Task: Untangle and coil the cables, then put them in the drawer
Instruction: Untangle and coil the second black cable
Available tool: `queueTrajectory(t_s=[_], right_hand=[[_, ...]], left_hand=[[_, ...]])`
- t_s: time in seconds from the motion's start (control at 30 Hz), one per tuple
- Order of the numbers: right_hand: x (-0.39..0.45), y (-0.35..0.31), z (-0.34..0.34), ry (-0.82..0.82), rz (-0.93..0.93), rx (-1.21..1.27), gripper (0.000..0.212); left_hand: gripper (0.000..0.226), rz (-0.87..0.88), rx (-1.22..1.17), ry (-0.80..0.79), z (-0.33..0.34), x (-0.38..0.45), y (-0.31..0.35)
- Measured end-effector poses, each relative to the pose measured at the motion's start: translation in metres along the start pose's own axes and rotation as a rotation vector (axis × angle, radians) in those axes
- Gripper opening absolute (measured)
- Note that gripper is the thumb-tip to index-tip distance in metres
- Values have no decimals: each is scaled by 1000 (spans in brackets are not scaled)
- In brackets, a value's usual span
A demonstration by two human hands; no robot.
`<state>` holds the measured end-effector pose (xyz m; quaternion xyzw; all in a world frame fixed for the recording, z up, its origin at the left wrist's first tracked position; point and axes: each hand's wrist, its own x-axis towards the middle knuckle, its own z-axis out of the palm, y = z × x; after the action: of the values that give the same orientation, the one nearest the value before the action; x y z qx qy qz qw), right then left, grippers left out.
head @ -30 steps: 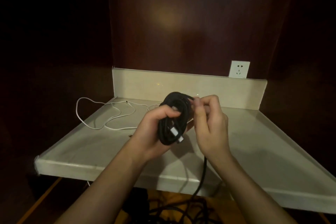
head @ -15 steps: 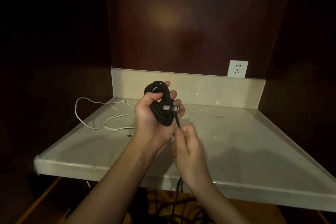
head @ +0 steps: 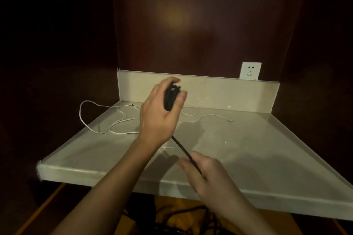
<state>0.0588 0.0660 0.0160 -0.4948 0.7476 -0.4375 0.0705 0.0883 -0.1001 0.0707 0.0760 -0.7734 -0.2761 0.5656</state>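
Black round cable coil [head: 170,97] sits in the left hand [head: 159,112], raised over the back half of the pale stone tabletop [head: 257,149]; fingers [head: 181,97] and thumb wrap it from both sides, edge-on to the camera. One black strand [head: 184,151] runs taut from under that hand down to the right hand [head: 204,174], above the front of the tabletop. Right-hand fingers [head: 186,164] are blurred; strand passes between them, looks like a loose pinch, grip detail not resolvable. Below the front edge the rest of the black cable lies in a loose tangle on the wooden floor [head: 183,219].

Thin white cable [head: 107,118] is sprawled uncoiled on the tabletop, looping off the left edge, passing behind the left wrist, its small plug end [head: 232,120] lying to the right. Left forearm hides part of it.

Pale stone backsplash [head: 229,93] at the rear, white wall socket [head: 250,70] above its right end, dark red-brown wood panel [head: 191,25] behind.
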Motion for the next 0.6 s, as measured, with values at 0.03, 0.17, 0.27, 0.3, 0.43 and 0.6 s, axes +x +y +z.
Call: queueTrajectory(t_s=[0.03,0.17,0.27,0.3,0.43,0.6], right_hand=[[1,-3,-7,66,-131,-210,25],[21,-15,-49,222,-447,-439,28],[34,-23,-69,220,-558,-391,27],[38,-25,-74,243,-565,-379,27],[52,-33,-79,306,-536,-319,39],[58,-34,-68,261,-402,68,40]], left_hand=[[36,39,104,-81,-1,-1,-4],[46,-53,-123,-405,-6,-5,4],[64,-117,-340,-669,-13,-4,17],[61,-126,-404,-760,-15,-6,23],[9,-193,-533,-999,-27,-10,34],[8,-376,-628,-979,-32,-13,32]])
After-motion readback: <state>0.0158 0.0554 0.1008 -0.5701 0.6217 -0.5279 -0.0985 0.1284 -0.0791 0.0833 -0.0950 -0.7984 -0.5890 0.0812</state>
